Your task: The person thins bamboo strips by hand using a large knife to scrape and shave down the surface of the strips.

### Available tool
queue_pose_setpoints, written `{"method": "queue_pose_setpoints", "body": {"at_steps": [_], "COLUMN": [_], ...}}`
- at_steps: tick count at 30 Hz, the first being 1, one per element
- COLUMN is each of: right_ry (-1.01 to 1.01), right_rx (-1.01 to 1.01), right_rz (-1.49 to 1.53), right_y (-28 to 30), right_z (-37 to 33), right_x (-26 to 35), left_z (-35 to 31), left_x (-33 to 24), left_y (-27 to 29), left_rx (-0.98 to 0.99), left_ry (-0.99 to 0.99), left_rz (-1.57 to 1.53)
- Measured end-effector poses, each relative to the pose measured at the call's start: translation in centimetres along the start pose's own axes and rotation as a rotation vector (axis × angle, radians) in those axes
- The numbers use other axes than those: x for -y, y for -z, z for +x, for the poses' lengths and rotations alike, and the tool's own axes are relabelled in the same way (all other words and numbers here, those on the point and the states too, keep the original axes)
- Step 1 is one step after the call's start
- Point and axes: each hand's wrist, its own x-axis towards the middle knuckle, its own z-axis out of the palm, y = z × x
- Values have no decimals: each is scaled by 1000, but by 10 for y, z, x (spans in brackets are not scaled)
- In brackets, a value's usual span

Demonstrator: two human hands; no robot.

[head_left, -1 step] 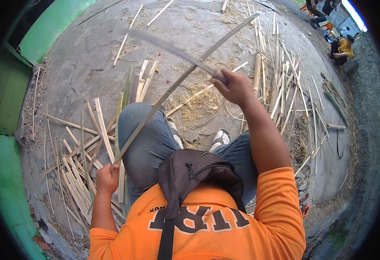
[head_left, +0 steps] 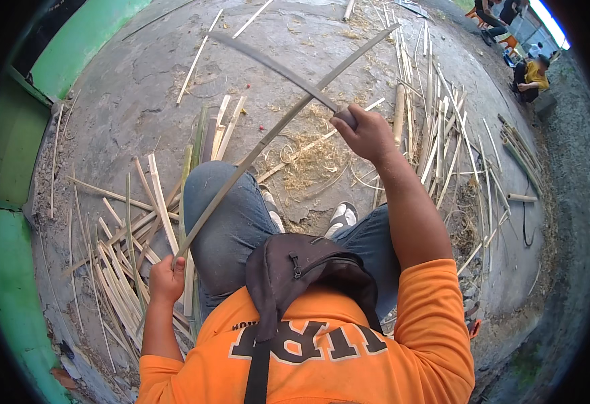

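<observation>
My left hand (head_left: 167,277) is closed round the lower end of a long bamboo strip (head_left: 246,161). From there the strip slants up and right across my left knee, its far end over the ground ahead. My right hand (head_left: 369,133) grips the dark handle of a long machete (head_left: 268,70). The blade points up and left and crosses the upper part of the strip, close to my right hand; whether its edge touches the strip, I cannot tell. Pale shavings (head_left: 303,160) lie on the ground below the crossing, in front of my feet.
Split bamboo pieces (head_left: 116,276) are heaped beside my left leg. More bamboo strips (head_left: 436,128) lie ahead to the right. A green wall (head_left: 5,283) runs along the left. Seated people (head_left: 530,77) are at the far right. A dark bag (head_left: 308,266) rests on my lap.
The machete's tip has shifted slightly up and to the right, and its blade is now sharp instead of blurred. My left hand and the bamboo strip have barely moved.
</observation>
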Motion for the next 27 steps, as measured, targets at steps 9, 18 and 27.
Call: {"method": "queue_pose_setpoints", "body": {"at_steps": [9,18,27], "right_ry": [397,-283,-291], "right_rx": [32,-323,-454], "right_rz": [-246,429,1050], "right_y": [-15,-20,8], "right_z": [-17,15,-1], "right_x": [32,-71,-41], "left_z": [-3,-3,19], "left_x": [4,1,12], "left_y": [15,4,5], "left_rx": [9,3,35], "left_ry": [16,16,-17], "left_rz": [69,-13,-264]}}
